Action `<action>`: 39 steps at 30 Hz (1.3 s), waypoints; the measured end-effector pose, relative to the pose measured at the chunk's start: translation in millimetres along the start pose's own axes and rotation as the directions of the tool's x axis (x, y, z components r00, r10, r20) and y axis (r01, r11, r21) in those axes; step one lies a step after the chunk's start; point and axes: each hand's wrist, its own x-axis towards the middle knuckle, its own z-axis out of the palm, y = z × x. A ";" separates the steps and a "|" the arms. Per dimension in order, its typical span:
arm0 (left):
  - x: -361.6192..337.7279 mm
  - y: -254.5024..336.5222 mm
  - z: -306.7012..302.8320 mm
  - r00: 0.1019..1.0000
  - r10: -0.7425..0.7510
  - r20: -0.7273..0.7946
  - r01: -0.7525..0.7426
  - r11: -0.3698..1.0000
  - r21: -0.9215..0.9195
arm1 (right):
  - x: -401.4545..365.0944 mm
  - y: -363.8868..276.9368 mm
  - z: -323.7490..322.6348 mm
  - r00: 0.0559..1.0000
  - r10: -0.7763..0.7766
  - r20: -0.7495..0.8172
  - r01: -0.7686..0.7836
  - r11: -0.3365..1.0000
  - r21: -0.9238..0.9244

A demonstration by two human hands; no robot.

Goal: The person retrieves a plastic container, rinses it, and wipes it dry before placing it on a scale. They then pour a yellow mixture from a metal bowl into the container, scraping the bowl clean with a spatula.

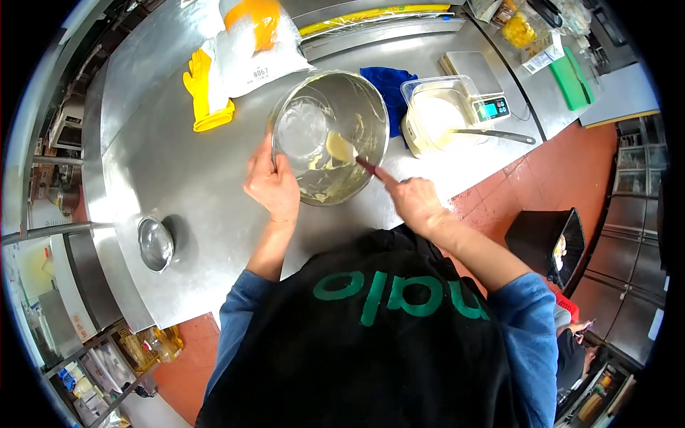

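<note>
A large steel mixing bowl [371,100] is tilted on the metal table, its inside smeared with pale yellow batter or cream. My left hand [275,185] grips the bowl's near left rim, fingers wrapped round it. In my right hand [415,200] is a spatula [342,148] with a dark reddish handle, and its pale, coated blade lies inside the bowl. To the right, a clear plastic tub [421,135] of pale cream has a dark-handled utensil [492,133] resting across its edge. Beside it sits a digital scale [492,108] with a lit display.
A small steel bowl [155,244] is at the table's left. Yellow gloves [207,93] and a white bag [257,68] lie at the back. A blue cloth [389,89] is behind the mixing bowl. A black bin [546,239] stands on the floor at right, near another person [574,357].
</note>
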 end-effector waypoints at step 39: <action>-1.8 -4.4 28.7 0.949 -0.281 -0.143 0.227 0.924 -0.309 | -105.0 56.3 -20.7 0.524 0.463 -0.715 -0.271 0.886 0.376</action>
